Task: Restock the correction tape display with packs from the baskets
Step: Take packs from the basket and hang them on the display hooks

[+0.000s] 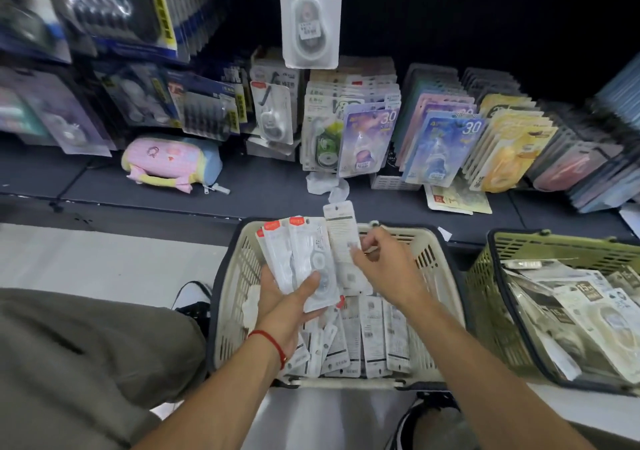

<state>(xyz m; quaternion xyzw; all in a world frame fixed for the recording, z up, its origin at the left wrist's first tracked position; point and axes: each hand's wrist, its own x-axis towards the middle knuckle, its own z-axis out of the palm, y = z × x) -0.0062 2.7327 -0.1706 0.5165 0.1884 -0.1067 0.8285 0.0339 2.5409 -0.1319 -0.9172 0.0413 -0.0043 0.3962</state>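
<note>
Shop floor, low display shelf (263,186) ahead. Over my beige basket (235,276) of packs, left hand (287,306) grips a fanned stack of correction tape packs (301,259); right hand (388,269) pinches one pack (343,238). Green basket (491,287) right. Beyond, shelved packs (367,138) upright.

Blurred upper-left hanging packs (104,9)

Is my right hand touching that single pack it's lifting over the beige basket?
Touching. The head view shows the right hand pinching the single pack at its right edge, thumb and fingertips on the pack, above the beige basket.
</note>
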